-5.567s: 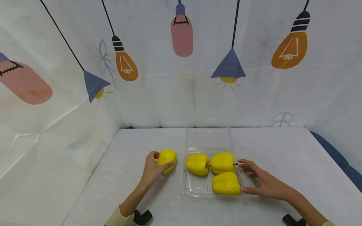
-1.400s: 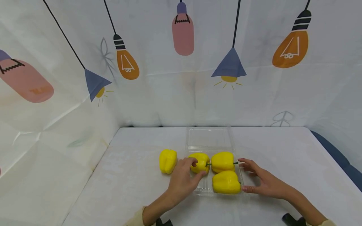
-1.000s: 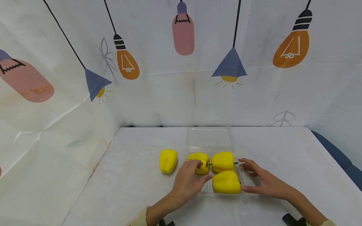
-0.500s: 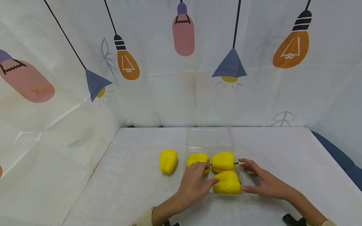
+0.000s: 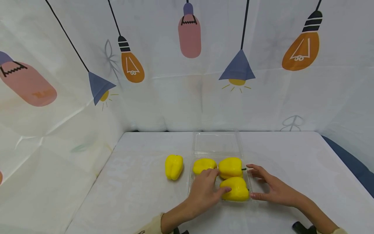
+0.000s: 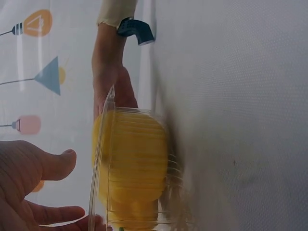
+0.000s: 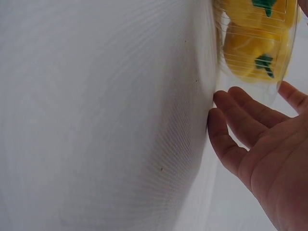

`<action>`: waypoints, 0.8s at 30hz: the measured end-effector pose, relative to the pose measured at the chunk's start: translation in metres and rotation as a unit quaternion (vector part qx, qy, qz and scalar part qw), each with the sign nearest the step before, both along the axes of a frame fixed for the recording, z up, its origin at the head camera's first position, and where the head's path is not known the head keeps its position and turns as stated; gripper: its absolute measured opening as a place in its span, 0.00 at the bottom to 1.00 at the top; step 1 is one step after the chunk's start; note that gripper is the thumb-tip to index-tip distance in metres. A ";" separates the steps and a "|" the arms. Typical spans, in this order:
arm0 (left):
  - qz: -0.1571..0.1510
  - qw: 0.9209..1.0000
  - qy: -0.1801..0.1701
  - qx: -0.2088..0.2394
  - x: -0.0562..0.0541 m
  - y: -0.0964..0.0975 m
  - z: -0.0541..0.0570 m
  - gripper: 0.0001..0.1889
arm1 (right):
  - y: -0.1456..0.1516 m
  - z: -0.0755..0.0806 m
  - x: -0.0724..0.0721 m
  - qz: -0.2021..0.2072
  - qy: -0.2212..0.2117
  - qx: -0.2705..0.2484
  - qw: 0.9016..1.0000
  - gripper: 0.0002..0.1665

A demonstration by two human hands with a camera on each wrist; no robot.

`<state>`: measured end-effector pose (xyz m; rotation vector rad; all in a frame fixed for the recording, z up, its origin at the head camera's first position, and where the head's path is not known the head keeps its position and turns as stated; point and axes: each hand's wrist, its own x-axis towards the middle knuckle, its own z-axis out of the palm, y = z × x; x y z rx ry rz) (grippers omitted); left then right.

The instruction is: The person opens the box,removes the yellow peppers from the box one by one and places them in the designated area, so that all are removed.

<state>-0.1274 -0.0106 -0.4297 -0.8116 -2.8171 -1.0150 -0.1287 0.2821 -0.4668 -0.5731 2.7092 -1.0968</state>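
A clear plastic clamshell box (image 5: 216, 143) stands with its lid laid back. Inside are three yellow bell peppers: one at the back left (image 5: 203, 164), one at the back right (image 5: 230, 166), one at the front right (image 5: 238, 191). My left hand (image 5: 203, 191) reaches over the box's front left part. Its thumb overlaps the front pepper and its fingertips reach the back left one; in the left wrist view, thumb and fingers are spread with nothing between them. My right hand (image 5: 273, 191) lies along the right side, relaxed fingers at the box wall. A fourth pepper (image 5: 173, 167) stands outside, left of the box.
The white table (image 5: 140, 185) meets a white patterned curtain (image 5: 172, 104) printed with lamps and bulbs behind it. A dark blue shape (image 5: 350, 159) shows past the right table edge. Black wrist devices (image 5: 302, 227) sit on both wrists.
Earlier my left hand gripped the pepper at the left; it has let go, leaving it standing on the table. The hand then moved right over the box. The right hand has stayed put.
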 end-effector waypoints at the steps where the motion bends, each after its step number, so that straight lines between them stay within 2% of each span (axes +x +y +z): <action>1: -0.003 1.000 0.001 -0.002 0.000 0.001 -0.001 0.29 | 0.000 0.000 0.000 0.000 0.000 0.000 1.000 0.53; 9: -0.026 0.999 0.034 -0.031 -0.001 0.009 -0.006 0.30 | 0.000 0.001 0.000 0.001 -0.008 -0.008 1.000 0.53; 15: -0.039 0.998 0.030 -0.038 0.000 0.012 -0.006 0.28 | -0.001 0.000 0.000 0.000 -0.010 -0.012 1.000 0.53; 20: -0.037 0.997 0.024 -0.059 0.002 0.014 -0.007 0.28 | -0.001 0.000 0.000 0.001 -0.013 -0.014 1.000 0.53; 24: -0.038 0.996 0.037 -0.069 0.004 0.016 -0.009 0.29 | -0.001 -0.001 0.000 0.003 -0.009 -0.014 1.000 0.53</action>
